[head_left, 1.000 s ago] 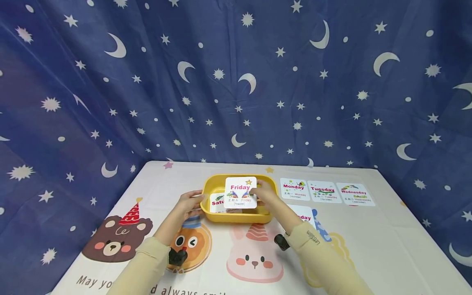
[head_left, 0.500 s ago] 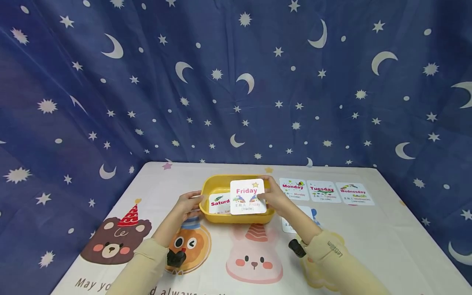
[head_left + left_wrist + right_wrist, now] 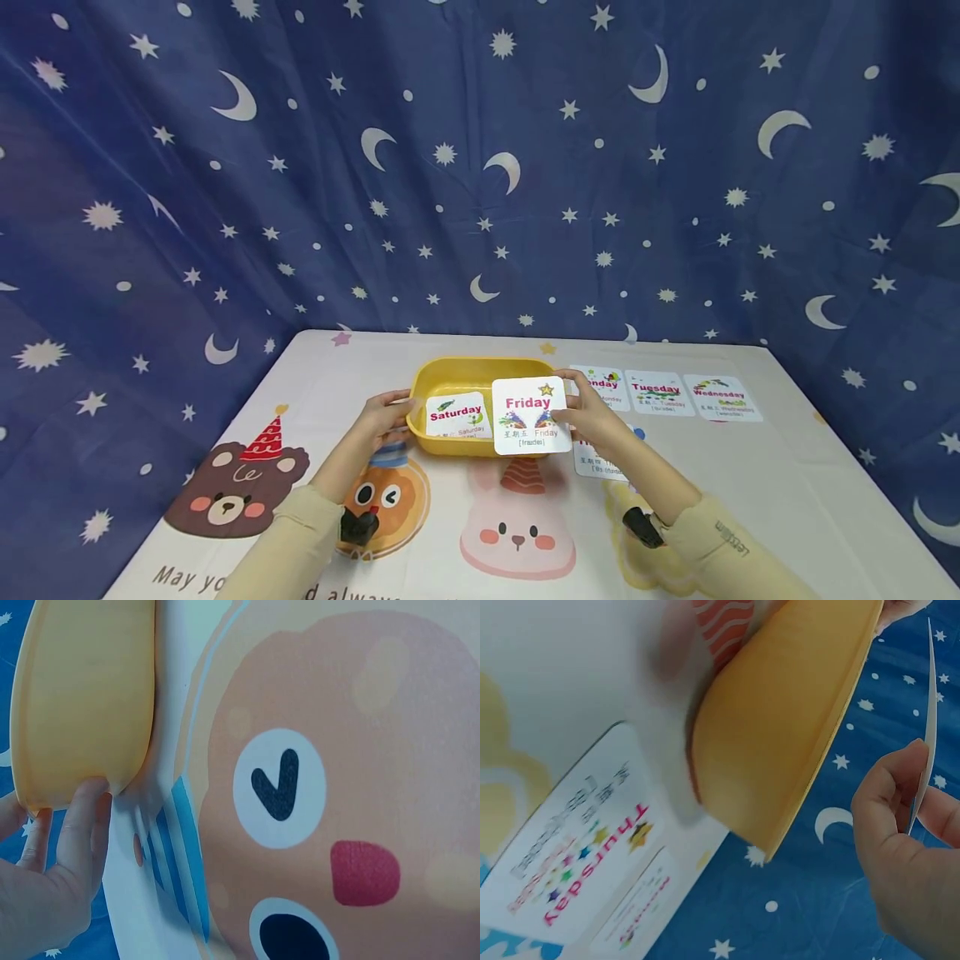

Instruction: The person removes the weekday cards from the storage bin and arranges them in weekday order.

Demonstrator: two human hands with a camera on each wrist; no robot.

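Note:
My right hand [image 3: 592,417] pinches the right edge of a white square "Friday" card [image 3: 528,415], held up over the right end of a yellow plastic basin [image 3: 461,447]. In the right wrist view the card [image 3: 931,697] shows nearly edge-on, between thumb and fingers. At the basin's left end my left hand [image 3: 382,417] grips the rim, and in the left wrist view its fingers [image 3: 77,832] lie under the basin's end wall. Inside the basin lies a "Saturday" card [image 3: 457,415]. The Friday card covers the basin's front right corner.
Right of the basin, "Monday" [image 3: 607,387], "Tuesday" [image 3: 660,393] and "Wednesday" [image 3: 722,397] cards lie in a row. Below Monday is a "Thursday" card [image 3: 596,462], partly behind my right arm. The white tablecloth [image 3: 795,517] has cartoon prints; a blue starry curtain [image 3: 480,167] hangs behind.
My right hand has carried the Friday card rightward and toward me, from over the basin's middle to its right end, uncovering the Saturday card. My left hand has stayed on the rim.

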